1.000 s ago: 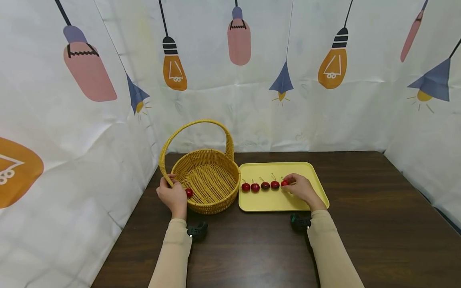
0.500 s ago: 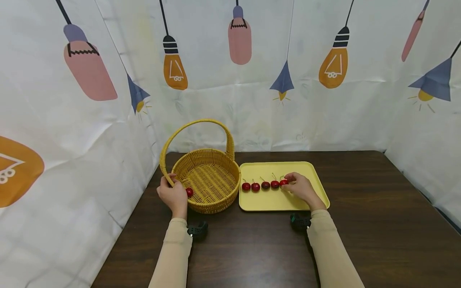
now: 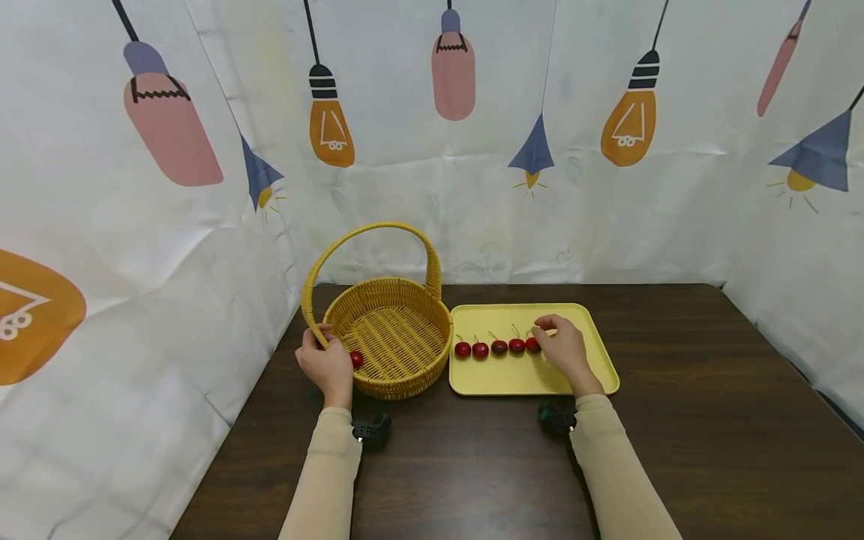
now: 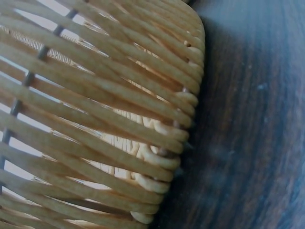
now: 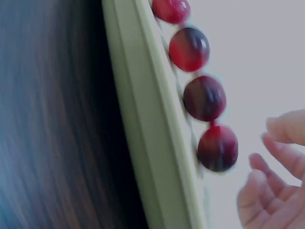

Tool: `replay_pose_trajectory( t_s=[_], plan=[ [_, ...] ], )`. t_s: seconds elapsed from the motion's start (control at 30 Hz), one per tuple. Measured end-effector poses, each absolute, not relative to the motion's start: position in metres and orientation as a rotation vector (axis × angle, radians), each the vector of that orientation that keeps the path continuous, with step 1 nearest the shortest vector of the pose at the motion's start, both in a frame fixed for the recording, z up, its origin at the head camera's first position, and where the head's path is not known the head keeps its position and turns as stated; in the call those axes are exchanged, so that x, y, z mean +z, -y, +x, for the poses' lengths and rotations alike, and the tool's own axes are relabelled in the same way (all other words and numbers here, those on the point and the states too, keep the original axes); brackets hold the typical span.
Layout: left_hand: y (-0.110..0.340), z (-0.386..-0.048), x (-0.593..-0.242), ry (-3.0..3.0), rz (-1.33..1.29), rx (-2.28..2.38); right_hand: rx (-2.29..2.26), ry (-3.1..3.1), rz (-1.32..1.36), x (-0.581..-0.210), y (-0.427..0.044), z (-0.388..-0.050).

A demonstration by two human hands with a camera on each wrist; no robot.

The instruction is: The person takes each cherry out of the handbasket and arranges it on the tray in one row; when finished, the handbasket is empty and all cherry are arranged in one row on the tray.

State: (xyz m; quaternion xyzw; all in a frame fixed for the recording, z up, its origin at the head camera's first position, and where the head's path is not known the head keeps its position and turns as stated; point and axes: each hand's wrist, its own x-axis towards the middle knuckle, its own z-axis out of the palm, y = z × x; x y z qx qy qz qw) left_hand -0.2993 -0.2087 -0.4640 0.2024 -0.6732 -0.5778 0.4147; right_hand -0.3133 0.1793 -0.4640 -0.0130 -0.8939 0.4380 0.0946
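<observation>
In the head view, my left hand (image 3: 328, 369) grips the yellow wicker basket (image 3: 412, 386) where its handle (image 3: 307, 300) meets the left side. Inside the basket a dark red cherry (image 3: 356, 360) lies near that hand. A row of several cherries (image 3: 499, 347) with stems sits on a yellow tray (image 3: 567, 382). My right hand (image 3: 565, 349) hovers over the tray, just beside the rightmost cherry (image 3: 532, 345). The right wrist view has my right hand's fingers (image 5: 286, 126) loosely bent and apart from the nearest cherry (image 5: 218, 149). Only basket weave (image 4: 95, 105) and table appear in the left wrist view.
Basket and tray stand side by side on a dark wooden table (image 3: 466, 472), toward its back edge. A white cloth (image 3: 432, 187) printed with lamps hangs behind and at both sides. Each wrist wears a dark strapped device (image 3: 373, 430).
My right hand has let go of the rightmost cherry and lifted slightly away from it. That cherry stays at the end of the row. My left hand keeps its hold on the basket.
</observation>
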Motion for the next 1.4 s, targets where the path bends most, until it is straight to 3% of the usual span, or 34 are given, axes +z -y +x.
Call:
replay_pose_trajectory(
  t_s=[0.37,0.87,1.4],
  plan=[
    [0.210,-0.301,-0.460,1.690,0.508,-1.453,1.377,2.350,0.082,-0.443,-0.123,-0.303],
    [0.212,-0.300,-0.457,1.698,0.453,-1.441,1.471,2.212,0.802,-0.426,-0.020,-0.278],
    [0.209,-0.295,-0.460,1.705,0.518,-1.428,0.911,2.903,1.007,-0.422,0.073,-0.293]
  ],
)
